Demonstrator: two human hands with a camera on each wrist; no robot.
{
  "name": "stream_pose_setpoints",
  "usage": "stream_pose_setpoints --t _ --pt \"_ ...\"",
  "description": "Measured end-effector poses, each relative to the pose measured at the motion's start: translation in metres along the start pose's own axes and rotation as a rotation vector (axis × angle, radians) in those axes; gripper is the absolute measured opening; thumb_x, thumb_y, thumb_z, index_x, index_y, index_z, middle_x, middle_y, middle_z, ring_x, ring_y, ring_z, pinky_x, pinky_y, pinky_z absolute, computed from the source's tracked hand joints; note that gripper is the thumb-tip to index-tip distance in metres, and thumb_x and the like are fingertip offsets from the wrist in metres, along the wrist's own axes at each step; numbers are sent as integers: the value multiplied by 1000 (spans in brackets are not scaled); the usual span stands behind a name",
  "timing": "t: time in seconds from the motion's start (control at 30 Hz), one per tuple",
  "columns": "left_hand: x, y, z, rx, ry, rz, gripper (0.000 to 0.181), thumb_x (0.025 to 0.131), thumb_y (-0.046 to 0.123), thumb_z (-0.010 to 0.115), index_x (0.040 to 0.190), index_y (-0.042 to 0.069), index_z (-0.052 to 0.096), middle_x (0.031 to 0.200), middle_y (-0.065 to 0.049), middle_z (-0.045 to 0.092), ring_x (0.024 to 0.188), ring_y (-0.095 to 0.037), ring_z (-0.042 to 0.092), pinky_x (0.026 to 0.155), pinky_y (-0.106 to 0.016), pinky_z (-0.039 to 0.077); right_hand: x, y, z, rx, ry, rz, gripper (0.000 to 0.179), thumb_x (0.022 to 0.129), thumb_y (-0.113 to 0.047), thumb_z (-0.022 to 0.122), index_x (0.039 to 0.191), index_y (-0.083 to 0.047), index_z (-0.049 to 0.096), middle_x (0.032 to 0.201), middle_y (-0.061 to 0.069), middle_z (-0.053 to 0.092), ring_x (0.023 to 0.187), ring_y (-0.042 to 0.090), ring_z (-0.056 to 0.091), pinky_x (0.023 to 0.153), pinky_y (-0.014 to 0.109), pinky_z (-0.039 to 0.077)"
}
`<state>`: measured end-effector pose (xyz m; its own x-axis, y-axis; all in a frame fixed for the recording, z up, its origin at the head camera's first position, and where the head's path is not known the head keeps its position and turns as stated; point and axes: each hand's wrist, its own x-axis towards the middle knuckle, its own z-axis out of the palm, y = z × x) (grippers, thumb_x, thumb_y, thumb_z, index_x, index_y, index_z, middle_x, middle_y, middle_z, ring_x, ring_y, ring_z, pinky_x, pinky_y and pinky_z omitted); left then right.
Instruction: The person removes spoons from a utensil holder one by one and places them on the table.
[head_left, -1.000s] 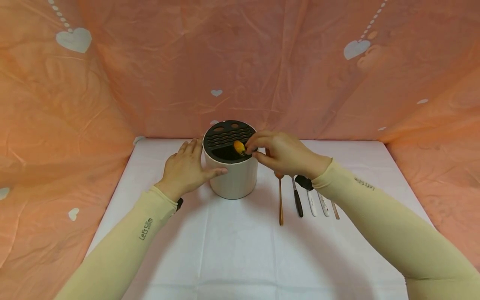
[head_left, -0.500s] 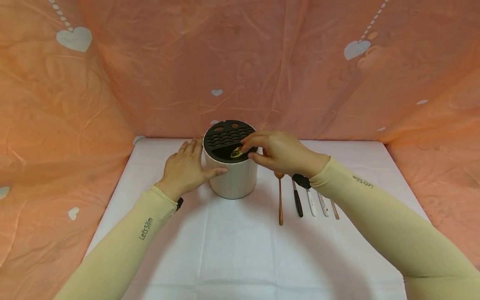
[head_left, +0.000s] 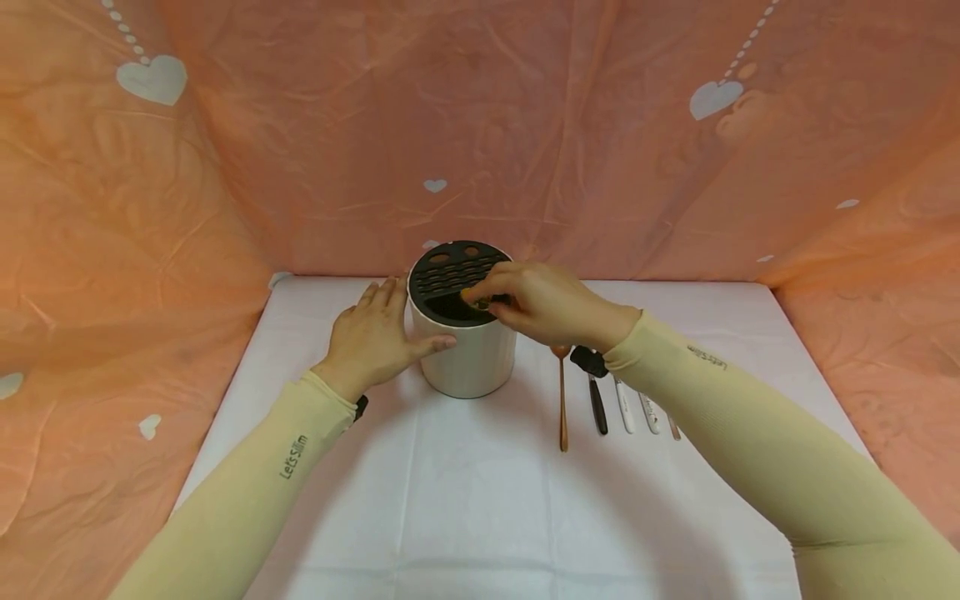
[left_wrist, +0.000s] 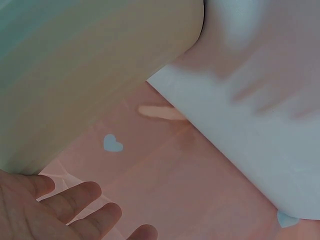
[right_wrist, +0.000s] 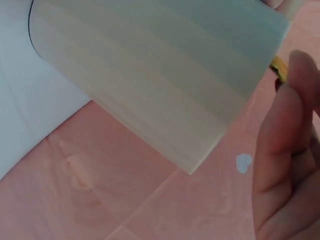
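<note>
A white round utensil holder (head_left: 468, 362) with a black slotted lid (head_left: 450, 318) stands at the table's back. My left hand (head_left: 371, 333) rests against its left side, fingers extended and thumb across the front. In the left wrist view, the holder's wall (left_wrist: 90, 70) lies beside the relaxed fingers (left_wrist: 75, 197). Over the lid's large front opening, my right hand (head_left: 551, 304) pinches a gold spoon (head_left: 467, 297) by its bowl. The spoon's handle is hidden. Only a sliver of gold spoon (right_wrist: 279, 67) shows at the fingertips in the right wrist view.
Right of the holder, a copper-coloured spoon (head_left: 563, 408) lies beside a black-handled utensil (head_left: 597, 408). Several more lie further right, including white handles (head_left: 625, 410), partly under the right sleeve (head_left: 720, 400). A pink heart-patterned cloth (head_left: 480, 125) hangs behind the table.
My right hand has shifted left over the lid opening with the gold spoon, whose bowl has turned and is now mostly covered by the fingers. The left hand stays in place.
</note>
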<state>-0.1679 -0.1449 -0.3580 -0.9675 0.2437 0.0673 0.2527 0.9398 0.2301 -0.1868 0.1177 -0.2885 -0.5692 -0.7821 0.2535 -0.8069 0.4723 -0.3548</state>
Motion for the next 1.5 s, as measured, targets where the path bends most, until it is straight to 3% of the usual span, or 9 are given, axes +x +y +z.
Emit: stream_pose_setpoints --t 0.2,0.37,0.47,0.6,0.7,0.9,1.1,1.4,1.5 --pt "0 0 0 -5 14 5 130 70 97 38 156 1 24 156 -23 31 141 -45 31 98 -60 42 4 1 2 -15 56 20 28 93 -6 67 121 -7 72 103 1 67 77 15 57 67 32 46" --pt "0 0 0 1 9 4 131 70 97 36 157 0 23 157 -24 29 142 -45 29 98 -59 42 2 2 6 -71 117 28 22 92 -11 71 113 -14 77 101 -2 63 74 13 56 63 32 46" --pt "0 0 0 4 5 1 131 70 98 35 156 -1 24 157 -24 29 142 -44 29 98 -59 42 1 2 9 -122 142 37 20 93 -16 71 112 -18 78 111 1 60 76 13 57 62 33 47" --pt "0 0 0 10 1 -2 131 70 98 35 157 0 23 157 -24 29 142 -44 29 99 -59 42 1 3 12 -137 145 38 19 95 -18 70 113 -19 77 124 1 61 97 17 63 71 38 52" --pt "0 0 0 12 3 -1 131 70 97 35 156 -1 23 157 -23 29 142 -44 29 99 -59 42 1 2 11 -142 140 35 17 96 -18 69 112 -18 76 118 -2 65 105 18 63 75 39 53" --pt "-1 0 0 8 6 0 131 70 97 36 156 -1 24 157 -23 29 142 -44 29 99 -58 42 0 0 13 -218 163 42 19 97 -20 67 114 -19 74 105 -4 67 86 16 65 61 37 50" --pt "0 -1 1 6 -16 -8 132 70 98 34 157 0 21 159 -23 26 144 -44 26 101 -60 40 -5 0 18 -269 188 -9 19 97 -17 66 116 -17 66 101 -2 69 72 17 65 46 36 44" --pt "-1 -1 1 8 -2 -4 131 70 97 35 157 -1 23 158 -23 29 143 -44 28 100 -59 41 -14 -2 15 -183 175 -81 19 95 -15 68 113 -17 64 97 -6 70 65 10 59 50 32 44" --pt "-1 -2 1 12 -7 -6 132 71 98 34 157 -1 22 158 -24 28 143 -44 28 100 -60 40 -17 -2 12 -122 142 -118 15 93 -11 68 108 -16 67 109 -5 71 61 7 55 52 29 45"
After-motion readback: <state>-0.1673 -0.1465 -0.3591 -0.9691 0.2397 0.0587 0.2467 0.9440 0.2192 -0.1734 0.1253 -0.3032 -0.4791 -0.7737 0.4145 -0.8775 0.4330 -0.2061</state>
